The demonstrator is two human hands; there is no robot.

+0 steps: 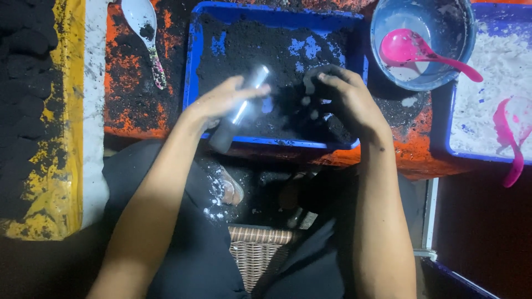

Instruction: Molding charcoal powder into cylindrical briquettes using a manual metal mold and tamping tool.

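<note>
Head view, over the blue tray [191, 66] of black powder: left hand [221, 99] grips a metal tube [244, 105], its long axis slanting up toward the tray's far edge; right hand [343, 97], just beside, pinches a dark clump [310, 83].

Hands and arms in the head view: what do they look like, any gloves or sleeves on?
No gloves or sleeves show: both forearms are bare up to the frame's lower edge. The right hand is smeared with black powder, thickest on the fingertips. The left hand looks cleaner. No watch, rings or bands are visible on either wrist.
</note>
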